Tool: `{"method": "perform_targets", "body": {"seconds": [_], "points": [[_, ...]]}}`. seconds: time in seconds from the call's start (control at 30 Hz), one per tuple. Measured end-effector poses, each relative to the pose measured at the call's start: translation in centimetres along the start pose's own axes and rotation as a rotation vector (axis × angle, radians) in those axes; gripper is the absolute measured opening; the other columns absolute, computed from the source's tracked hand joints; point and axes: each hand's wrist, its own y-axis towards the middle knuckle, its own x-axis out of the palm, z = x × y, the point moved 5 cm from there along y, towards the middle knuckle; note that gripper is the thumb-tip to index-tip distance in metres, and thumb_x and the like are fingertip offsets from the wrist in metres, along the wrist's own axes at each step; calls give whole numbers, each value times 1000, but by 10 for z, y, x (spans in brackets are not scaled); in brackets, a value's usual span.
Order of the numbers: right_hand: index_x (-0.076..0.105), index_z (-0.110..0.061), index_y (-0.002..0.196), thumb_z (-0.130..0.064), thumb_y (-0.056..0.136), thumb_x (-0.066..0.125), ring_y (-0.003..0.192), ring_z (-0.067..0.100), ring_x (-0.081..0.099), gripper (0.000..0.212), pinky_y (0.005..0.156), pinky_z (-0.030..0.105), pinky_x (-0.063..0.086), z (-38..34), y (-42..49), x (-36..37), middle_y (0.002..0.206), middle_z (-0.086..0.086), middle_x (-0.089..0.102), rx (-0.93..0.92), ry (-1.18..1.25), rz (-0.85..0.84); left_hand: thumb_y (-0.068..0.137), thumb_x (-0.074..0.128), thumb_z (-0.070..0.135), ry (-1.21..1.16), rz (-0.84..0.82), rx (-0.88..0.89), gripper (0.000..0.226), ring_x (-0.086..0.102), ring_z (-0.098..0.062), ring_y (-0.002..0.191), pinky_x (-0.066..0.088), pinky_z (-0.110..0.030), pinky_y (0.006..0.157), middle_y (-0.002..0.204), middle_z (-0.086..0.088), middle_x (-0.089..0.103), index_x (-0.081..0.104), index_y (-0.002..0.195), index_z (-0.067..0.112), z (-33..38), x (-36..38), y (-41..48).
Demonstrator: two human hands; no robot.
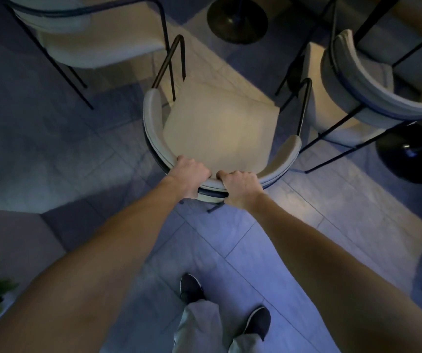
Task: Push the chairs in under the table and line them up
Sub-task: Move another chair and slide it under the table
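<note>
While both hands grip the middle chair (pixel 217 128) by its curved back | left hand (pixel 189 175) and right hand (pixel 240 186) clenched on it | chair stands on the floor between two others | push straight, evenly, toward the table pedestal (pixel 236 19).

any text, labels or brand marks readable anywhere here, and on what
None: no word, number, label or sign can be read in this view.
The middle chair, held at its backrest by the left hand and right hand, is plain.
The other chairs, the floor tiles and the shoes show no print either.
</note>
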Motion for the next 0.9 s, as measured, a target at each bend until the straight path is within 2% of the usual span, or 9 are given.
{"method": "perform_targets", "body": {"seconds": [0.1,0.43,0.53,0.63,0.77,0.9], "points": [[52,-24,126,-27,80,68,95,34,69,49,77,40,49,3,5,1,105,7,70,-36,-9,-10,72,77,27,8,-14,47,33,67,-28,88,52,-42,78,95,-1,68,62,101,23,-2,-5,3],[55,-27,125,-29,83,66,91,31,69,44,73,38,46,51,39,-23,101,5,70,-77,-37,44,76,73,30,-6,-16,24,35,68,-31,92,53,-44,83,97,-3,69,65,109,22,-10,-34,53],[55,-27,124,-29,85,62,89,31,69,39,72,38,46,76,61,-38,99,5,71,-96,-48,48,78,72,33,-15,-7,12,36,67,-31,95,50,-42,85,100,-4,69,65,112,21,-17,-54,80],[56,-26,126,-28,84,63,91,31,69,43,71,37,45,106,90,-58,102,6,70,-114,-73,38,79,73,33,-18,8,-20,39,66,-31,98,45,-41,83,103,-4,69,64,115,22,-30,-79,113],[58,-26,123,-28,83,64,93,31,69,40,70,36,44,144,126,-90,103,6,70,-124,-68,25,79,71,36,-37,18,-37,39,66,-31,96,46,-39,81,102,-5,69,65,115,21,-51,-114,156],[58,-23,123,-25,84,63,93,31,68,39,70,35,42,168,155,-108,104,7,70,-131,-59,6,81,70,35,-35,7,-50,40,66,-28,95,38,-35,74,102,-3,68,63,118,24,-68,-130,190]]}}
